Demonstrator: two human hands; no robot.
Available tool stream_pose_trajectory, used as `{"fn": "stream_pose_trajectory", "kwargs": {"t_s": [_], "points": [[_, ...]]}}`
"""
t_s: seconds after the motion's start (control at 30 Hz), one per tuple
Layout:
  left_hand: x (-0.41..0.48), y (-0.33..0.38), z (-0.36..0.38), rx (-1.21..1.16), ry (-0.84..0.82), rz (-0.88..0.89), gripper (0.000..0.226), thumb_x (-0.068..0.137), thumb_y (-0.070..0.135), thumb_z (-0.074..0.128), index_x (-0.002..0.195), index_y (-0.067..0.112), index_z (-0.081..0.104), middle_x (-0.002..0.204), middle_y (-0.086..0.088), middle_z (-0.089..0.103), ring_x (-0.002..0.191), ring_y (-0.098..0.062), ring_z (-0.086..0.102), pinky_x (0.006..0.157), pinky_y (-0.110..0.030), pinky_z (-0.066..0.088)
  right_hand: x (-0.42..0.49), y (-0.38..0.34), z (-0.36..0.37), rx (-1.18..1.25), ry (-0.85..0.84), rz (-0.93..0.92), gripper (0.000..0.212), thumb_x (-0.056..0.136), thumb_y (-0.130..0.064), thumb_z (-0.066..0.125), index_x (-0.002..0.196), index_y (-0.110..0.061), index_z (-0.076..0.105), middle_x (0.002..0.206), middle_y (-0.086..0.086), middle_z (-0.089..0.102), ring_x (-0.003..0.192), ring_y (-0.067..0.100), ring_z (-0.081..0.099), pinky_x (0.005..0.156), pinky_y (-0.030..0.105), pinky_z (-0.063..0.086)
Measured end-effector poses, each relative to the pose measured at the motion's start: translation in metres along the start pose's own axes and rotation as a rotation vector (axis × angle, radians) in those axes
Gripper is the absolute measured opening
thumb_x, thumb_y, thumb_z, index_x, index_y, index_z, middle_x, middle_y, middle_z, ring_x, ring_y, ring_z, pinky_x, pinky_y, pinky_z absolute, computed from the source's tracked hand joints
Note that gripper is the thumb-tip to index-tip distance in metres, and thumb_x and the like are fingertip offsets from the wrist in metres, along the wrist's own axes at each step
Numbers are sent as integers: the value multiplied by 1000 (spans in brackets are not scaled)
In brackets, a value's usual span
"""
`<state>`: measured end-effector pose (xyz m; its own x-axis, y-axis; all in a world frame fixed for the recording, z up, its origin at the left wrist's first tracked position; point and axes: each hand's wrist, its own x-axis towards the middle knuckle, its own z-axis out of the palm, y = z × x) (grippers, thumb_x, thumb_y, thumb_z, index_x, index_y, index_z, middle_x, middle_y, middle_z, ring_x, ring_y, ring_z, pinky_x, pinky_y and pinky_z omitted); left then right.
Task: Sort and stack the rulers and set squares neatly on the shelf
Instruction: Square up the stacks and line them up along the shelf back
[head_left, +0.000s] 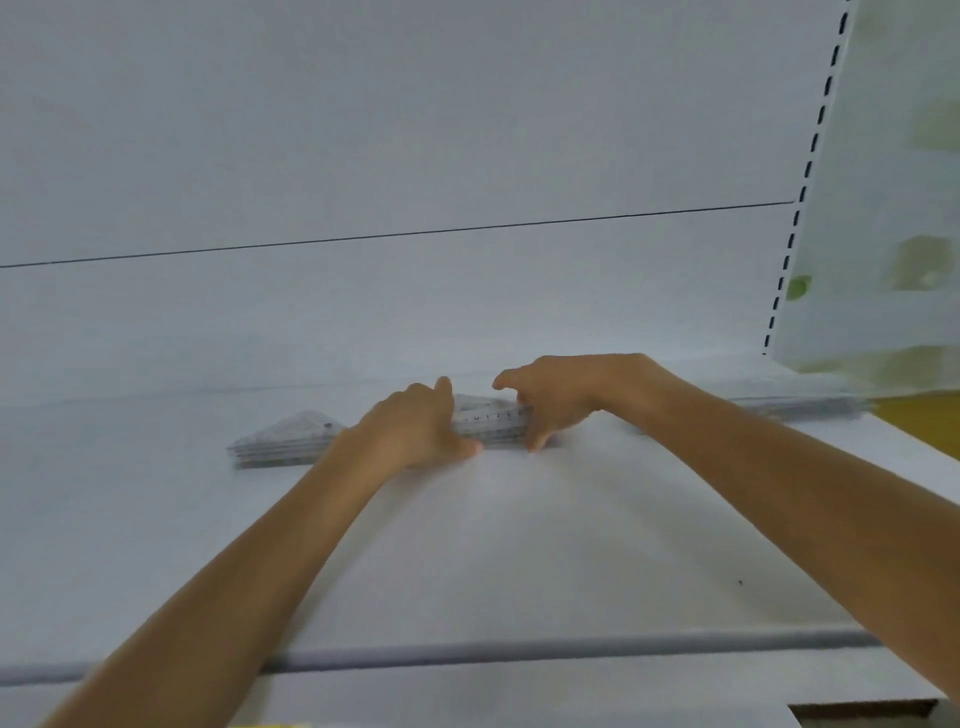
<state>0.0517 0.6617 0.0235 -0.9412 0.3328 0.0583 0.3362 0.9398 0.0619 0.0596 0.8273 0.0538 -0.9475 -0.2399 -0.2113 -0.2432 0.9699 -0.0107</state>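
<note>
Item: middle stack of set squares (493, 418), clear plastic with printed scales, lying flat on the white shelf (519, 545), far back near the back panel (363, 156)

Left hand (415, 426): at the left end of the middle stack, thumb on its near edge, fingers curled over its far side, gripping it

Right hand (550, 400): at the right end of the same stack, thumb down on its near edge, fingers curled over the top, gripping it; my two hands sit apart with a short bare stretch of the stack between them

Second stack of set squares (291, 441): just left of the middle stack, flat, several layers deep; I cannot tell whether the two touch, as my left hand covers the join

Rulers (800, 406): well to the right of the middle stack, lying flat against the back panel; blurred, count unclear

Slotted upright (810, 156): right of and above the middle stack

Pale green-and-white sheet (893, 208): further right again, beyond the upright, out of focus
</note>
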Motion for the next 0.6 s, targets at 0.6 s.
{"fn": "stream_pose_trajectory", "kwargs": {"t_s": [0.6], "points": [[1,-30,24,-425,278,-11,82,63,64,67,132,25,46,86,21,53,80,5,51,68,-16,37,9,1,-4,-78,37,-108,43,76,-15,71,115,-5,54,112,11,56,85,27,59,63,29,44]]}}
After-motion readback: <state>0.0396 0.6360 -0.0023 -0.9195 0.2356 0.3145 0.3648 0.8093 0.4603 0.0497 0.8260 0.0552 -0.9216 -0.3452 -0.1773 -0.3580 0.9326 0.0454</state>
